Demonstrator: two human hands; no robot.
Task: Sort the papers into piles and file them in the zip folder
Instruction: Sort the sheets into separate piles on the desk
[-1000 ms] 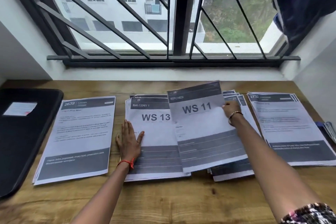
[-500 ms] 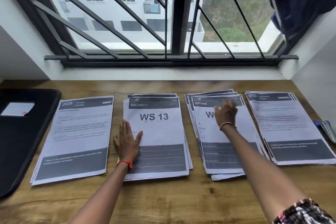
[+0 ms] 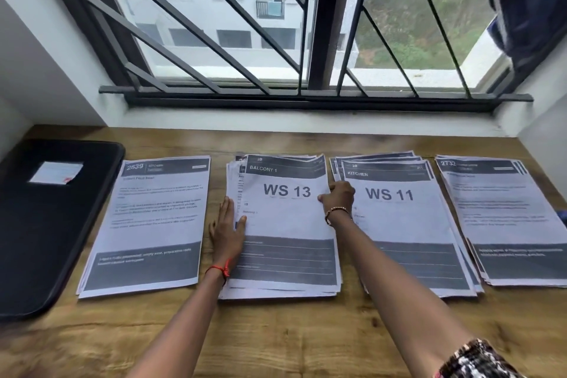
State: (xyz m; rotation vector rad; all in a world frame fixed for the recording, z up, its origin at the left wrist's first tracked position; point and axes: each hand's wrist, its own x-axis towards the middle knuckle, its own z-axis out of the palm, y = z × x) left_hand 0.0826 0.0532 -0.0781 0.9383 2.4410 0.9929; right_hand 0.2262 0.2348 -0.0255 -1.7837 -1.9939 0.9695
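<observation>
My left hand (image 3: 228, 231) lies flat and released on the left edge of the WS 13 pile (image 3: 288, 224), which sits second from the left in a row of four on the counter (image 3: 276, 334). My right hand (image 3: 337, 198) pinches the right edge of that pile's top sheet, fingers curled on the margin. These sheets look light and limp, and I judge they will slide on one another, so I would pin one side and lift from an edge or corner, never the middle. The upper-left corners of this pile are already fanned and slightly raised.

The WS 11 pile (image 3: 405, 224) lies just beside, its edges splayed. The 2639 pile (image 3: 150, 224) and the 2732 pile (image 3: 503, 218) carry body text too blurred to read. The black zip folder (image 3: 46, 224) is cut off at the left, its zip not visible. How many sheets each pile holds I cannot tell.
</observation>
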